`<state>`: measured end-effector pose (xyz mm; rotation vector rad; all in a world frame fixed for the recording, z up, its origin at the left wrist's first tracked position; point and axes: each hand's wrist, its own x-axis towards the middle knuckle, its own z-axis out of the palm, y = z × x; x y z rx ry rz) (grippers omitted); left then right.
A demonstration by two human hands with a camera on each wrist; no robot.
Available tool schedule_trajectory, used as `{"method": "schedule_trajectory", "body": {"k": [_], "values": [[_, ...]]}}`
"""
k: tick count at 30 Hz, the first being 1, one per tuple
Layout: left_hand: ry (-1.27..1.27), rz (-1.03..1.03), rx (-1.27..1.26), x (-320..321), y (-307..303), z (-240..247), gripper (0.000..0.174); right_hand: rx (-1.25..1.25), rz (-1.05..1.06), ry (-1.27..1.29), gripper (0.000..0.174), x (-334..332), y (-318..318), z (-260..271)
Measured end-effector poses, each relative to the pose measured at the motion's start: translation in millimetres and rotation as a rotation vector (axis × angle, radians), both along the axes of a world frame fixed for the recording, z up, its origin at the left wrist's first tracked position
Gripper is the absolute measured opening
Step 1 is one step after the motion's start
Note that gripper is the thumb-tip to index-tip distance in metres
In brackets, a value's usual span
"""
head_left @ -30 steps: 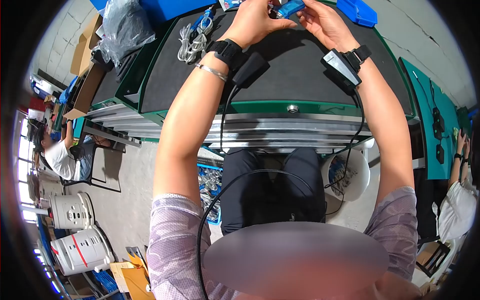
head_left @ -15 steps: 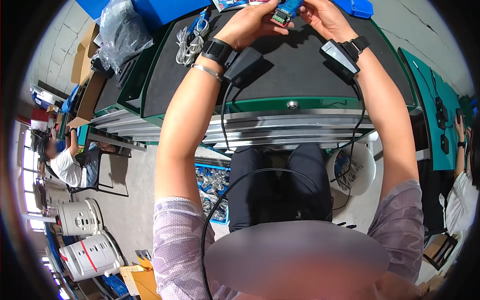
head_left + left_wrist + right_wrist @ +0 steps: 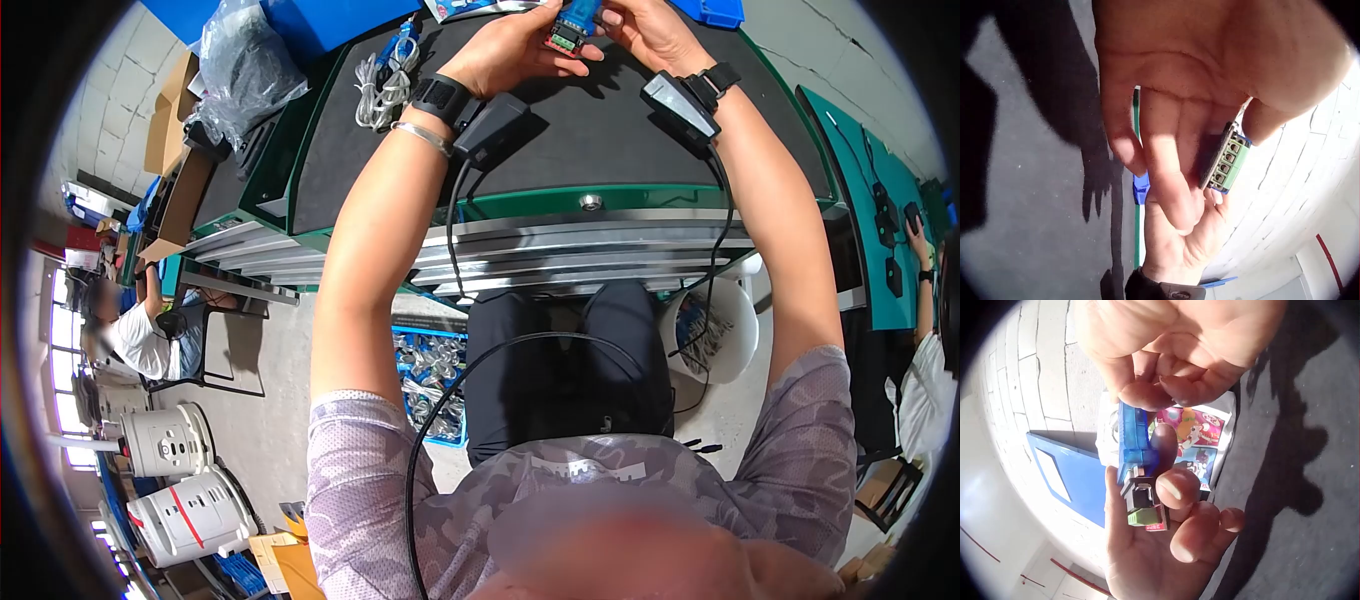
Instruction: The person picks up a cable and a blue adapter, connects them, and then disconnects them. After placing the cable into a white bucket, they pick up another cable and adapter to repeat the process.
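Observation:
Both hands are on a see-through blue adapter [image 3: 1133, 434], its metal plug meeting a small red-and-black circuit board with a green terminal block [image 3: 1142, 517]. At the board end, my left hand [image 3: 505, 50] holds it between thumb and fingers, the remaining fingers spread. My right hand [image 3: 655, 35] pinches the far end of the blue body with thumb and fingertips. In the left wrist view, the terminal block [image 3: 1230, 165] shows its row of openings beside my left fingers. The head view cuts off the adapter's top.
A coiled grey cable with blue ends [image 3: 385, 80] lies on the dark mat [image 3: 590, 140], left of my hands. Printed packaging [image 3: 1197, 444] and a blue bin [image 3: 712, 10] are at the far edge. Bagged grey material [image 3: 245, 75] sits left. A bucket [image 3: 725, 335] stands below right.
The adapter was lying sideways between the hands; its green terminal end has since turned toward me. My left fingers have shifted and spread beneath it. Over the last half second little moved.

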<state>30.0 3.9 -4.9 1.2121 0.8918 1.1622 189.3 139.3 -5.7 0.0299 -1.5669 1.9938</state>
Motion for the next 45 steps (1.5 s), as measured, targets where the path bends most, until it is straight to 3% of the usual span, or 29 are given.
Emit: {"method": "schedule_trajectory", "body": {"k": [7,9,16,18,21,25,28,31,33,35,37,39,42,45], "values": [[-0.11,0.03,0.02,11.2,-0.9,2.2,0.046,0.008,0.042,-0.006,0.024,0.8,-1.7,-0.2],[-0.165,-0.102,0.056,8.7,1.9,0.2,0.045,-0.009,0.035,-0.021,0.024,2.9,-9.3,3.9],[-0.171,-0.223,0.037,0.3,8.7,-10.0,0.038,-0.028,0.056,0.006,0.023,-1.7,-6.4,0.2],[0.154,-0.018,0.052,3.7,5.8,-13.2,0.038,-0.045,0.134,-0.044,0.023,0.0,-8.1,0.3],[0.242,0.079,0.07,4.7,5.3,-16.4,0.048,-0.039,0.198,-0.051,0.025,-5.0,2.5,-7.2],[0.249,0.067,0.065,5.6,3.0,-11.5,0.048,-0.059,0.145,-0.053,0.026,-1.2,1.0,-6.5],[0.267,0.055,0.061,9.3,1.7,-9.6,0.048,-0.048,0.222,-0.061,0.026,0.4,-1.1,-5.7],[0.278,0.074,0.066,10.0,-0.9,-8.2,0.049,-0.096,0.119,-0.07,0.024,-1.7,-5.0,-3.2],[0.206,0.036,0.081,11.3,-2.1,-6.6,0.05,-0.105,0.182,-0.081,0.022,-2.8,-3.1,-3.1],[0.2,0.043,0.081,10.3,-4.1,-6.1,0.051,-0.118,0.051,-0.057,0.021,-7.6,-5.4,-4.2],[0.272,0.27,0.065,13.1,-8.2,-7.1,0.056,-0.115,0.006,-0.031,0.021,-9.7,-3.2,-7.2],[0.262,0.302,0.1,7.4,-10.7,-3.5,0.052,0.211,-0.026,-0.122,0.026,-7.6,9.6,-14.4],[0.176,0.477,0.232,-3.3,-4.2,-2.9,0.042,0.245,-0.003,-0.137,0.028,-5.3,-0.6,-9.0],[0.095,0.419,0.294,-15.9,-1.2,1.2,0.041,0.263,0.025,-0.145,0.029,-5.1,-7.0,-5.9]]}}
